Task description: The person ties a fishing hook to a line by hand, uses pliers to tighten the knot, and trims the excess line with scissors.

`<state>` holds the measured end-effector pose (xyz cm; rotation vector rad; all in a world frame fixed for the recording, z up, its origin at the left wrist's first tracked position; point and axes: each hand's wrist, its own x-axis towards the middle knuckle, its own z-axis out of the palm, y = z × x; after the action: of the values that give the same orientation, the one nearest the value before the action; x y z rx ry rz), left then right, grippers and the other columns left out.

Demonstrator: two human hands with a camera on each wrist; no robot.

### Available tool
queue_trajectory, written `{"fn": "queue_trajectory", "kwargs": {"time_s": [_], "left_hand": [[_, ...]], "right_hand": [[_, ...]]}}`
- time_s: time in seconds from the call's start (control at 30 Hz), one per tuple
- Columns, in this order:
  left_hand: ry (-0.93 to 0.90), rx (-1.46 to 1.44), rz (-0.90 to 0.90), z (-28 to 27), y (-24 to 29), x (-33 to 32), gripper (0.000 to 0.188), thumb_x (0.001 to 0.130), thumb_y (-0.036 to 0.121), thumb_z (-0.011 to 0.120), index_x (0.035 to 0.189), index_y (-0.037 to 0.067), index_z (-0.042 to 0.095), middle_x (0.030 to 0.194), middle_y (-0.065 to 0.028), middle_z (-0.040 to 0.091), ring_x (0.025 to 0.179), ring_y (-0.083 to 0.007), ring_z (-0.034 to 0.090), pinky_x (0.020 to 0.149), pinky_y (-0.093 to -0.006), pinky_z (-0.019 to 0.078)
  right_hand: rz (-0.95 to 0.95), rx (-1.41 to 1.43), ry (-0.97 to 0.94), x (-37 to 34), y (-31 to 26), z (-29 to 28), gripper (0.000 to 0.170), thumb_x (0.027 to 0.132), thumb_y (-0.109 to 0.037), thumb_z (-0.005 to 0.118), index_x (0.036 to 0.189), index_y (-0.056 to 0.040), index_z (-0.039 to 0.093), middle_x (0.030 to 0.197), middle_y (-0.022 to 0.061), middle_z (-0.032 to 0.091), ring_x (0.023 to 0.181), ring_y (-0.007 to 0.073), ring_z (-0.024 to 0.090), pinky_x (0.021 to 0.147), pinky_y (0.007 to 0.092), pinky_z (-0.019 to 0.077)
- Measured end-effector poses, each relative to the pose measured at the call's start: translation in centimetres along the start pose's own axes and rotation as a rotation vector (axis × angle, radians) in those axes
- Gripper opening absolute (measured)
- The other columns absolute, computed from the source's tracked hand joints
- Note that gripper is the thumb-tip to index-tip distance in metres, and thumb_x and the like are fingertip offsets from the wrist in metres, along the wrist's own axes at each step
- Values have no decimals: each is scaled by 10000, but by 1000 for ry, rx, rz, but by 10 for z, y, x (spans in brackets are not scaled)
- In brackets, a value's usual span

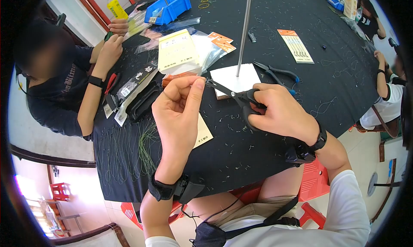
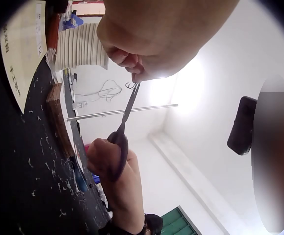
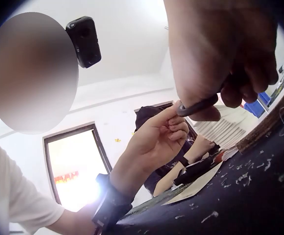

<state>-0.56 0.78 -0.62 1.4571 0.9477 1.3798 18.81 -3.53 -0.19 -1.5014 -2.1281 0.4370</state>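
Note:
My left hand is raised over the near side of the table, its thumb and forefinger pinching a small dark fishing hook. Black scissors are in my right hand, with thumb and fingers through the handle loops. Their blade tips point left and come right up to the pinched fingertips of the left hand. In the left wrist view the blades look nearly closed beside the hook. Any line on the hook is too fine to make out.
Behind the scissors a metal rod rises from a white-topped block, with pliers alongside. Stacked cards, a blue bin and a hook packet lie beyond. Green line spreads at left, near another person.

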Motion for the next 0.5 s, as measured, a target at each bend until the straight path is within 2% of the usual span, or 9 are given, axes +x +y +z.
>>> {"fn": "queue_trajectory", "kwargs": {"time_s": [0.07, 0.5], "left_hand": [[-1, 3, 4, -1, 0, 0, 123, 859, 65, 601, 934, -31, 617, 727, 11, 588, 634, -1, 480, 575, -143, 373], [-7, -25, 5, -1, -1, 0, 128, 860, 69, 602, 939, -31, 614, 751, 3, 596, 661, -9, 494, 607, -147, 383]], "right_hand": [[46, 19, 8, 0, 0, 0, 259, 645, -198, 614, 552, 30, 532, 623, 181, 525, 601, 328, 550, 571, 400, 442], [31, 1, -31, 0, 0, 0, 279, 641, -226, 605, 541, 24, 529, 618, 180, 522, 607, 339, 550, 578, 402, 450]]}}
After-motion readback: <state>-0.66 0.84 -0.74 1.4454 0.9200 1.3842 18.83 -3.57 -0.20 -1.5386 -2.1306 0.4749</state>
